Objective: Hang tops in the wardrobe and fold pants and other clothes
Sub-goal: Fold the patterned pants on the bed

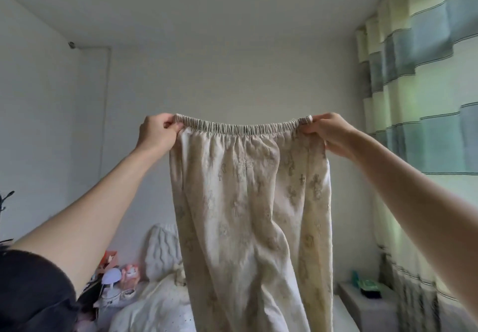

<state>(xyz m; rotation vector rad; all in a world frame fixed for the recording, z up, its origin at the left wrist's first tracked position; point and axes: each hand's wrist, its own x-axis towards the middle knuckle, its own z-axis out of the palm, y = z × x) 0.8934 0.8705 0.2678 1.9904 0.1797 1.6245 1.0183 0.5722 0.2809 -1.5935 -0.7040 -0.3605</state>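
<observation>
While you hold the pants [248,202] up by the elastic waistband [243,126], they hang in front of you at arm's length, above the bed [155,306], cream cloth with a faint printed motif. Waistband stretched nearly flat between your hands, sagging slightly at centre. Legs drop straight down and run out of the bottom of the view; hems not visible.

Left hand [157,132]: fingers and thumb curled tight round the left end of the waistband, pinching it. Right hand [328,132]: same pinch on the right end, thumb on top. Both grips are narrow, closed on fabric, nothing else in them.

Step in hand, by my reading: squaring the pants before the fold. To do it well:
- Keep the band taut and level so both legs hang even.
- Check the side seams sit at your fingertips; the cloth on the right looks bunched under the band, so the legs may not yet lie one over the other.
- Bring your hands together to lay leg on leg, then lower onto a flat spot.
- The fabric looks light and limp; expect it to slump if you slacken one side first.

Around: white bedding and a ribbed pillow [163,249] below, small lamp [111,277] and clutter at lower left, striped curtain [424,99] at right, low white side table [362,303] under it. No wardrobe in view.
</observation>
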